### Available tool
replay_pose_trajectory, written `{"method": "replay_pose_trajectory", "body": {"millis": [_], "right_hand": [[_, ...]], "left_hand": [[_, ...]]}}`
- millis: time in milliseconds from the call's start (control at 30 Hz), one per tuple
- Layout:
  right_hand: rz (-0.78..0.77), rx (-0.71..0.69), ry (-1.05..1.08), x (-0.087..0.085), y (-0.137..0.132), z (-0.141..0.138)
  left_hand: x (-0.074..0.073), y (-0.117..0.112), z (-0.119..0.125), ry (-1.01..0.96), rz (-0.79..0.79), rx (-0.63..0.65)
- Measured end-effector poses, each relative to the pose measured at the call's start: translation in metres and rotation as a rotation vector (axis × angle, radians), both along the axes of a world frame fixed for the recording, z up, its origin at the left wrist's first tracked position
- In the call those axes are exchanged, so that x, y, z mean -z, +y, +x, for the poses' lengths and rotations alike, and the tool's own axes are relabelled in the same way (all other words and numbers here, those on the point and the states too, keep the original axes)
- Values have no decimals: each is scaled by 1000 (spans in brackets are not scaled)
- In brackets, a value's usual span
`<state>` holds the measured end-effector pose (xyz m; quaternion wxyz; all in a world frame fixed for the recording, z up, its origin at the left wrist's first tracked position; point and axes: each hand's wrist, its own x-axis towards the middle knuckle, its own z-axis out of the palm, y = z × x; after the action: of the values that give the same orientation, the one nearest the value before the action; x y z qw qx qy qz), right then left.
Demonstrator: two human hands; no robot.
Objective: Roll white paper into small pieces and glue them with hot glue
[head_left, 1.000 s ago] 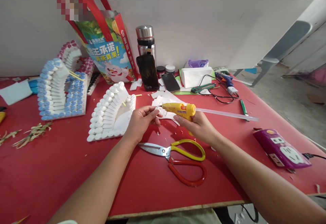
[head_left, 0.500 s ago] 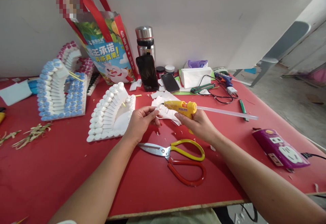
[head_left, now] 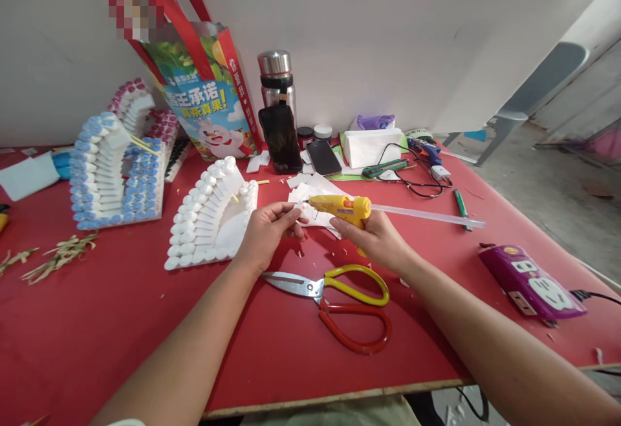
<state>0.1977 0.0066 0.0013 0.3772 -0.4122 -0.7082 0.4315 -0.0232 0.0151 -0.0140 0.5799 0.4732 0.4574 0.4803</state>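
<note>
My right hand [head_left: 373, 235] is wrapped round a yellow hot glue gun [head_left: 342, 206], with a long clear glue stick [head_left: 427, 214] jutting out of its back end to the right. The nozzle points left, close to the fingertips of my left hand [head_left: 274, 227]. That hand is closed in a pinch on a small white piece, too small and pale against the paper to name. White paper sheets [head_left: 323, 185] lie beneath the nozzle. Left of my left hand stands a curved white model [head_left: 194, 229] built of cotton-like tips. Scissors [head_left: 310, 287] with one yellow and one red handle lie open nearer me.
Blue-tipped [head_left: 97, 174] and pink-tipped models stand at the left, beside a printed bag [head_left: 208, 109]. A steel flask [head_left: 275, 70], a propped phone [head_left: 280, 138] and tissues [head_left: 373, 147] line the back. A purple power strip [head_left: 533, 284] and green cutter [head_left: 462, 209] lie right.
The glue gun in my right hand has shifted slightly left, its nozzle nearer my left fingertips. My left hand stays nearly in place.
</note>
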Motion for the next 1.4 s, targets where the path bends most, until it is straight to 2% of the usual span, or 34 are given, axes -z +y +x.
{"method": "replay_pose_trajectory", "body": {"millis": [133,200,333,467,533,633,733,833,933,1033,1100,1200,1300,1333,1400], "right_hand": [[-33,74,9,7,4,6],[-74,155,3,8,7,10],[-154,372,-32,0,14,19],[-147,440,-169,-8,19,41],[-98,530,-256,-2,20,57],[-79,630,-373,14,20,84],[-79,636,-499,29,23,102],[-50,629,-605,32,26,107],[-20,624,-714,24,27,104],[24,570,-834,14,13,106],[56,531,-897,6,-9,111],[96,523,-1005,-11,-58,116],[258,459,-875,-41,-96,96],[287,429,-778,-51,-99,82],[347,364,-577,-66,-88,48]], "left_hand": [[0,0,1,-8,5,14],[-1,-1,2,-10,1,10],[-3,-2,2,2,12,-9],[-4,-3,1,11,44,2],[-6,-4,2,14,66,14],[-9,-7,4,9,106,19],[-11,-9,5,-16,144,-1],[-12,-9,6,-32,180,-20],[-11,-9,6,-34,222,-20],[-11,-10,5,-23,233,1],[-11,-11,5,-12,232,16],[-11,-12,6,-10,228,22],[-12,-13,9,-23,224,35],[-12,-14,9,-24,224,38],[-11,-14,10,-13,223,41]]}}
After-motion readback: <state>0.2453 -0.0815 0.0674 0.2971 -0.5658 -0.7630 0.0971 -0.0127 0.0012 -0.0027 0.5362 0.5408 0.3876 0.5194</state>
